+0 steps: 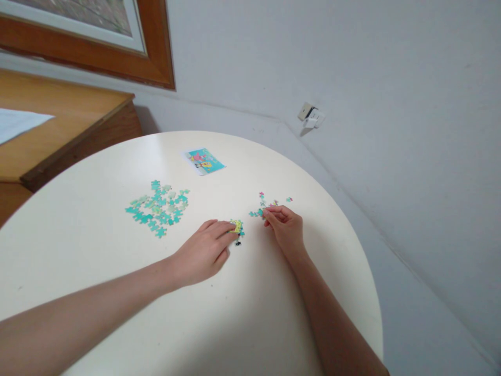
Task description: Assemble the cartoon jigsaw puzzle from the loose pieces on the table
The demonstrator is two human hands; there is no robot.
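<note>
My left hand (pixel 207 246) lies palm down with its fingers stretched out. Its fingertips rest on a small joined section of yellow jigsaw puzzle (pixel 237 225), partly covering it; teal and black bits show along the section's edge. To the right, my right hand (pixel 285 225) has thumb and index finger pinched together on a small teal puzzle piece (pixel 261 212), largely hidden by the fingertips. Around those fingertips lie several loose pieces, among them a pink one (pixel 262 195) and a teal and pink one (pixel 289 199) farther right.
On the round white table (pixel 235 313), a spread of teal and pale puzzle pieces (pixel 158 206) lies at left. A cartoon picture card (pixel 205 161) is near the far edge. Beyond are a wooden cabinet (pixel 78 120) with paper (pixel 19 124), a framed picture, and a wall outlet (pixel 309 114).
</note>
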